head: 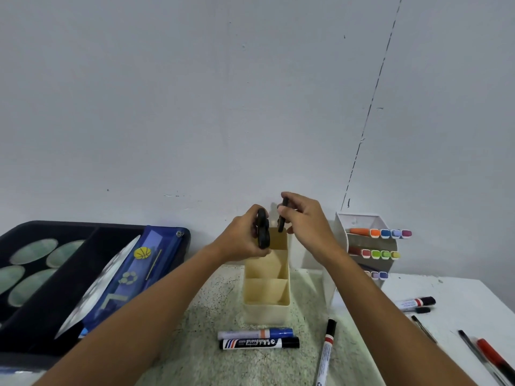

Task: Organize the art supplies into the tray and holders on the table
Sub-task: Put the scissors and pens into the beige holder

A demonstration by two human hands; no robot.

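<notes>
I have both hands raised over the far end of the cream plastic holder [267, 277], a tall narrow box split into open compartments, standing on a speckled green mat [209, 316] close to the white wall [223, 93]. My left hand [242, 240] grips one dark rounded object [263, 229], fingers curled round it, just above the holder's far compartment. My right hand [305, 218] pinches a second dark slim object [283, 218] upright over the same opening; I cannot tell what either piece is.

Open mat lies between the holder and me, broken by three markers: a blue-capped one [255, 333] touching a black one [259, 343] that reads "Whiteboard", and a white marker with a black cap [326, 349] angled beside them.

To the left, a black tray [92, 231] has its rim near the wall; a blue zip pouch [131, 274] with a basketball print leans across it. To the right stands a white tiered rack [359, 221] of coloured markers, just beside the holder. On the white table [459, 291] further right lie another marker [415, 303] with an unreadable label and a red pen [494, 358] near the edge.
</notes>
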